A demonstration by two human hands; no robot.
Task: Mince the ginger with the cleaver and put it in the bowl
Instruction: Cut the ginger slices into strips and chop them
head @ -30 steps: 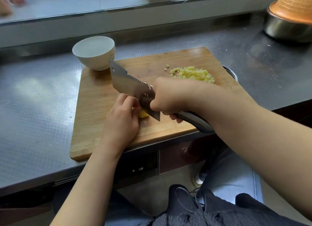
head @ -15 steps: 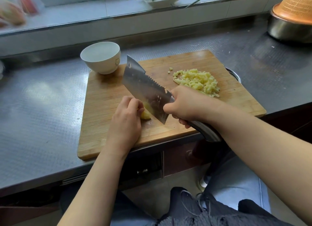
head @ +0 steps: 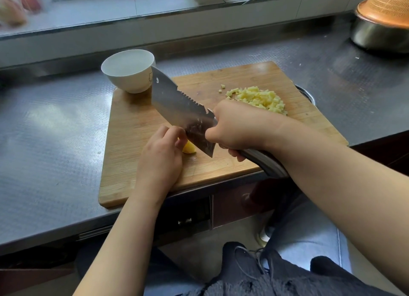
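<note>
Ginger piece (head: 188, 148) mostly hidden under left hand (head: 159, 160) and cleaver (head: 181, 109).

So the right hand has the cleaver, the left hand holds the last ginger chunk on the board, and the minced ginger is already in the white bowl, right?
Not quite. The head view shows the white bowl empty; the minced ginger lies in a pile on the cutting board. The rest stands: right hand grips the cleaver, left hand holds the ginger chunk.

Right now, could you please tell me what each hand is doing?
Left hand: fingers curled on the ginger piece, holding it on the board.
Right hand: gripping the cleaver by its handle.
</note>
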